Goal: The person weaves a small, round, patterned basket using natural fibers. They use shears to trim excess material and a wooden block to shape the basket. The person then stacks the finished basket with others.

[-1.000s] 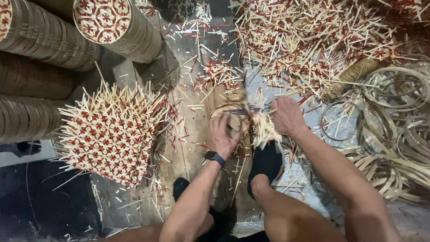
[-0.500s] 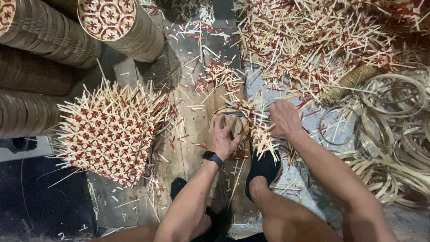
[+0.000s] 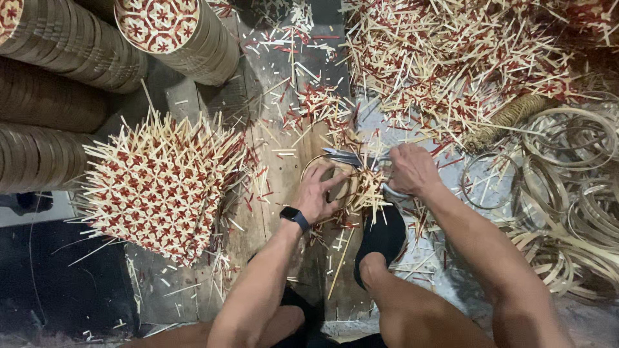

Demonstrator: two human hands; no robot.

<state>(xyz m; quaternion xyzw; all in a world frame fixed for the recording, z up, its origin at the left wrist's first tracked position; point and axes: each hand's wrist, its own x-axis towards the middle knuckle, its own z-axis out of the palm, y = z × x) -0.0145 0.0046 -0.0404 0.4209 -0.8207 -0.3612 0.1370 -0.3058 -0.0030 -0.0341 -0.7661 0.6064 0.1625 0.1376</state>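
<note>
My left hand (image 3: 319,192), with a dark watch on the wrist, presses down on a small round woven piece in a thin bamboo ring (image 3: 335,169) on a wooden board (image 3: 284,161). Loose strip ends stick out of the piece's right side. My right hand (image 3: 411,169) grips metal shears (image 3: 351,156) whose blades lie across the top of the ring.
A square red-and-cream woven mat (image 3: 158,187) with protruding strips lies to the left. Stacks of finished round pieces (image 3: 184,38) stand at the upper left. A heap of cut strips (image 3: 451,64) fills the upper right, bamboo rings (image 3: 567,180) the right. My foot (image 3: 383,235) rests below the board.
The shears' blades now show across the ring's top. My left hand has shifted onto the middle of the round piece, and the piece has turned a little.
</note>
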